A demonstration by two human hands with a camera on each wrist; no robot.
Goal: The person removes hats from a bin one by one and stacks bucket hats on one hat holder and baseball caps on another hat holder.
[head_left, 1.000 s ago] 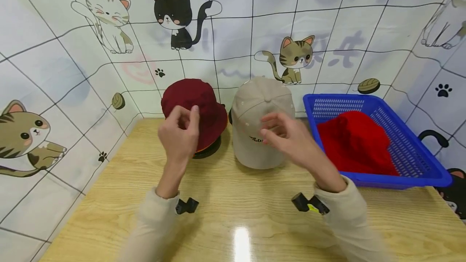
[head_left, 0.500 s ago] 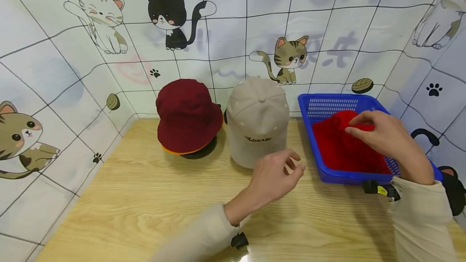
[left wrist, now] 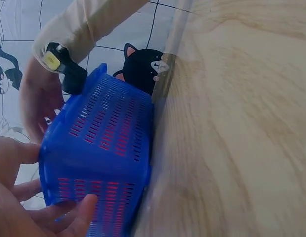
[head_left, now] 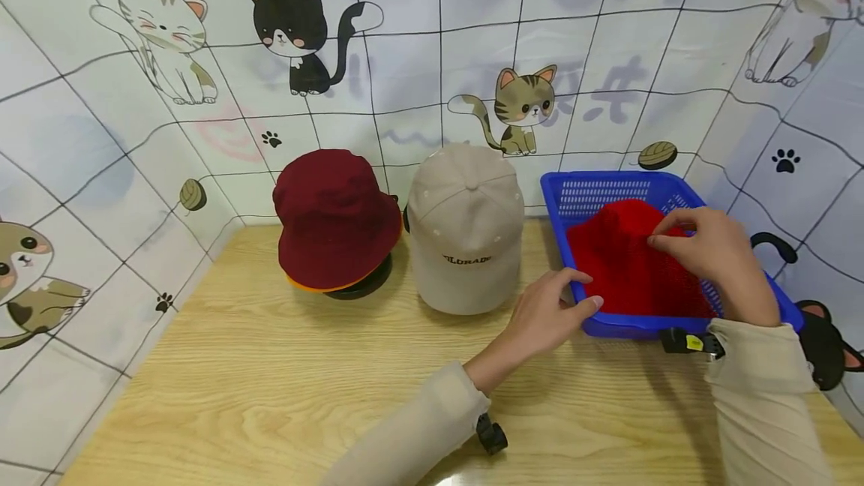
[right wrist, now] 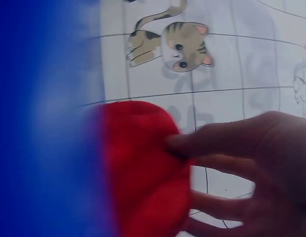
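A red bucket hat (head_left: 628, 261) lies in the blue plastic basket (head_left: 601, 180) at the right of the table. My right hand (head_left: 718, 253) pinches the hat's crown between thumb and fingers; in the right wrist view the thumb lies on the red cloth (right wrist: 143, 158). At the basket's near left corner is my left hand (head_left: 547, 313), its fingers spread and loosely bent around the rim. In the left wrist view those fingers (left wrist: 86, 210) lie close to the basket's slotted wall (left wrist: 103, 128); whether they press on it is hard to tell.
Left of the basket, a beige cap (head_left: 469, 223) with dark lettering stands against the back wall. Beside it a maroon bucket hat (head_left: 334, 216) with an orange edge sits on a dark round base (head_left: 364, 283). Cat-print sheeting (head_left: 405, 58) encloses the wooden table (head_left: 270, 381).
Both hands have moved right, away from the maroon hat and beige cap. The right hand has reached the red hat and taken hold of it; the left has come to the basket's corner.
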